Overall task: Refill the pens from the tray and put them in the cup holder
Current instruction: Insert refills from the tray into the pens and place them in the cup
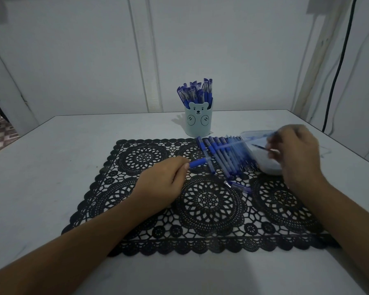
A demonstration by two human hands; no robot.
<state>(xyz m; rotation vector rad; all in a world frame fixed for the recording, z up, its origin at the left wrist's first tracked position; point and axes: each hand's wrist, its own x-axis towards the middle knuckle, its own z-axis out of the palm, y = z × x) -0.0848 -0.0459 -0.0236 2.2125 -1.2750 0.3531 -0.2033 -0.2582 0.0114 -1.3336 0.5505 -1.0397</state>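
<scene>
My left hand [164, 177] rests on the black lace mat [200, 209] and grips a blue pen barrel [198, 162] by its rubber grip end. My right hand [294, 152], blurred by motion, hovers over the white tray [266, 165] and pinches a thin refill [260, 146]. A row of blue pens [226, 156] lies on the mat between my hands. One pen cap [238, 185] lies apart below the row. The pale blue bear cup holder [198, 121] stands behind the mat, filled with several blue pens [196, 92].
A clear plastic lid [256, 135] lies behind the tray. The white table [51, 167] meets the wall at the back. A black cable [337, 71] hangs down the wall at the right. The floor shows past the table's left edge.
</scene>
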